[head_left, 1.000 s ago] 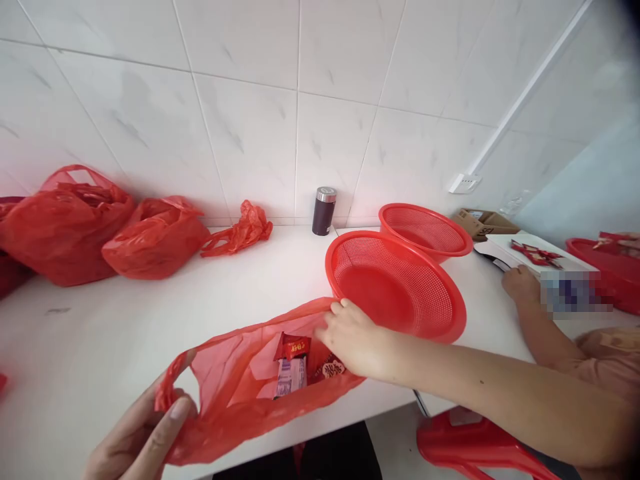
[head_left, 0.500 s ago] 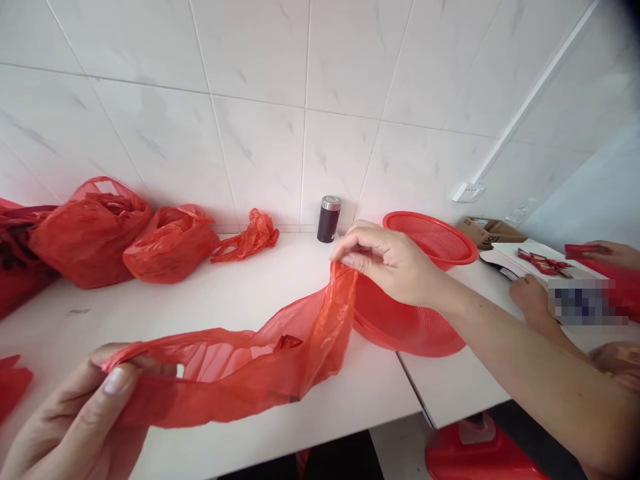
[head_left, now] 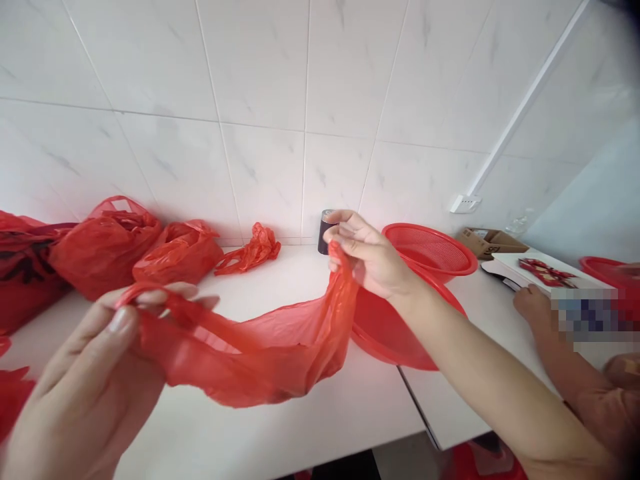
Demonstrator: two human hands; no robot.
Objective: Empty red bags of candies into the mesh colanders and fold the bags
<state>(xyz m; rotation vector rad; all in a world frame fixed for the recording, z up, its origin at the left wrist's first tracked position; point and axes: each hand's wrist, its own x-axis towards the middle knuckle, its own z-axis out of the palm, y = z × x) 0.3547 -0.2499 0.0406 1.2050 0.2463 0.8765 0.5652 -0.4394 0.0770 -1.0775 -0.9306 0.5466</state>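
A thin red plastic bag (head_left: 265, 367) hangs stretched between my two hands above the white table. My left hand (head_left: 95, 373), at the lower left, pinches one end of it between thumb and fingers. My right hand (head_left: 367, 257) grips the other end, higher up and in front of a dark tumbler (head_left: 323, 241) that it partly covers. The middle of the bag sags, and whatever lies inside is hidden by the near side. Just behind my right forearm sits a red plastic basket (head_left: 395, 333).
Filled red bags (head_left: 107, 250) and a crumpled red bag (head_left: 253, 250) line the wall. Another red basket (head_left: 430, 250) stands behind the first, near a cardboard box (head_left: 487, 241). At the right, a co-worker's hand (head_left: 531, 301) rests by small red packets (head_left: 545, 272).
Both my hands have risen, the left one more, with the bag between them. The dark object inside the bag no longer shows. The view has tipped upward slightly.
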